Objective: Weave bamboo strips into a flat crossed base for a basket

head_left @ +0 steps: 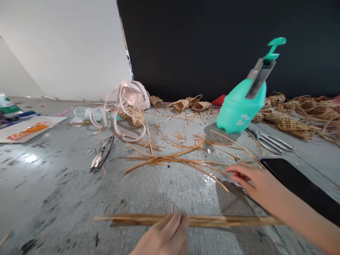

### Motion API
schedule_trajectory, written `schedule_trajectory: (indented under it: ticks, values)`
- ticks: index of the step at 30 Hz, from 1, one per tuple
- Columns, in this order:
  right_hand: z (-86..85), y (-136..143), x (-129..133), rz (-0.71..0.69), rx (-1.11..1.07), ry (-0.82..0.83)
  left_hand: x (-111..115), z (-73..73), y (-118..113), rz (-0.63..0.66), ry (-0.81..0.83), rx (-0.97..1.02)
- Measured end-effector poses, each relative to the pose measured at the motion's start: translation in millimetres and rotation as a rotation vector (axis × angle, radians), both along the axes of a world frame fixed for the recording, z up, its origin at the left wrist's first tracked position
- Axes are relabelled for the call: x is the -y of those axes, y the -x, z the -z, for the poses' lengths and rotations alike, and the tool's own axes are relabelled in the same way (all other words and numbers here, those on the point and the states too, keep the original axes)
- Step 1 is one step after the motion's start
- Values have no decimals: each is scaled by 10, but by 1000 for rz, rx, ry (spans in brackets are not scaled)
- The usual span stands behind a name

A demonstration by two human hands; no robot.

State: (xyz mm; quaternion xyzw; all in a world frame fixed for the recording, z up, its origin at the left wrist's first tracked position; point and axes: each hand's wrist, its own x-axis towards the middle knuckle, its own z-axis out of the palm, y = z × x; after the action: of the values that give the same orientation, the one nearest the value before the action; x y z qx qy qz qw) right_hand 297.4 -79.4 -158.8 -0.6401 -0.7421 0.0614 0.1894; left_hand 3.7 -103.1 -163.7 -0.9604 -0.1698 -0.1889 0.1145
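Near the front of the grey table lies a long bundle of bamboo strips (217, 221), running left to right. My left hand (167, 233) is closed on the middle of the bundle, slightly blurred. To the right, my right hand (243, 177) is held just above the table with its fingers curled, close to the ends of some loose strips (170, 159) that cross each other in the middle. A shiny metal tool (239, 186) shows partly under my right hand and forearm; whether the fingers hold anything is hidden.
A teal spray bottle (240, 106), scissors (271, 141) and a black phone-like object (297, 184) are on the right. Glasses (102, 154), a pink bag (135, 95) and a plastic bottle (92, 114) lie left. Woven bamboo pieces (297, 125) line the back.
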Motion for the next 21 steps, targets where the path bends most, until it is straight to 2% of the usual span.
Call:
schedule_trajectory:
  ticks: [3,6,11,15,18,21]
  values:
    - [-138,-71,-48,-35,-27,16,-18,58,-171,-5,-62,76]
    - [-219,-131,30,-8,-54,24,-18,44,-191,-7,-66,64]
    - [-275,-212,124,130,-176,40,-8,-61,54,-109,-42,29]
    - [-311,-188,83,185,-254,21,-50,-126,244,-99,-77,-62]
    - [-334,-102,84,166,-290,1,-57,-125,312,-90,-102,-99]
    - [-316,28,163,48,-293,88,-24,-83,337,-105,-116,-108]
